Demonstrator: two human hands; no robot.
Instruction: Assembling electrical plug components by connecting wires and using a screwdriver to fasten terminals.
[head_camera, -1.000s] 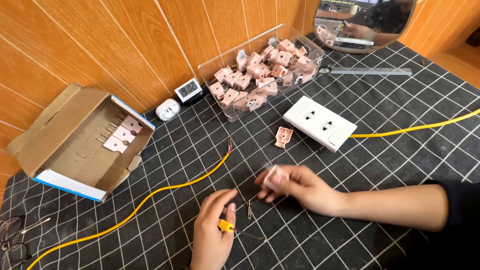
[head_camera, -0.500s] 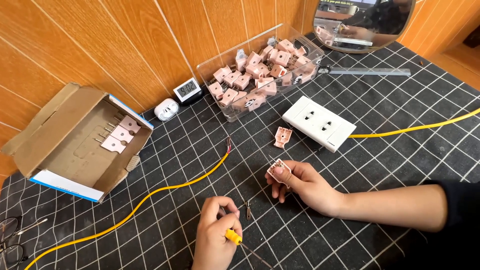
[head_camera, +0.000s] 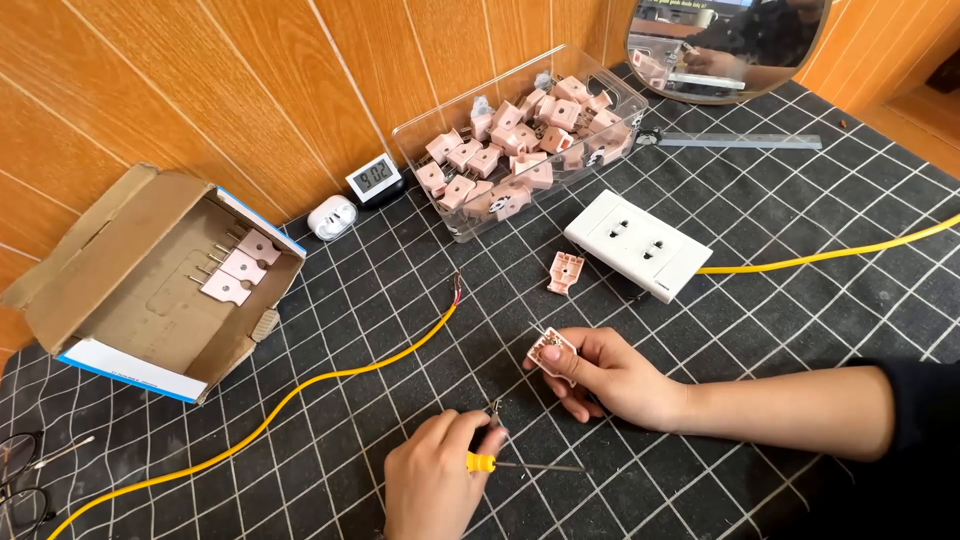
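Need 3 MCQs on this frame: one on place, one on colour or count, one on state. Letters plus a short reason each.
1. Where does the loose pink plug half lie?
A. Inside the cardboard box
B. On the mat just left of the white socket plate
C. On the mirror

2. What colour is the handle of the screwdriver?
A. Yellow
B. Green
C. Black

3. What state is the cardboard box in?
A. Taped shut
B. Crushed flat
C. Open, flaps out, pink plugs inside

Answers:
1 B: the pink plug half lies on the mat beside the white socket plate.
2 A: the screwdriver in the left hand has a yellow handle; the right hand holds another pink plug part.
3 C: the cardboard box lies open with pink plugs inside.
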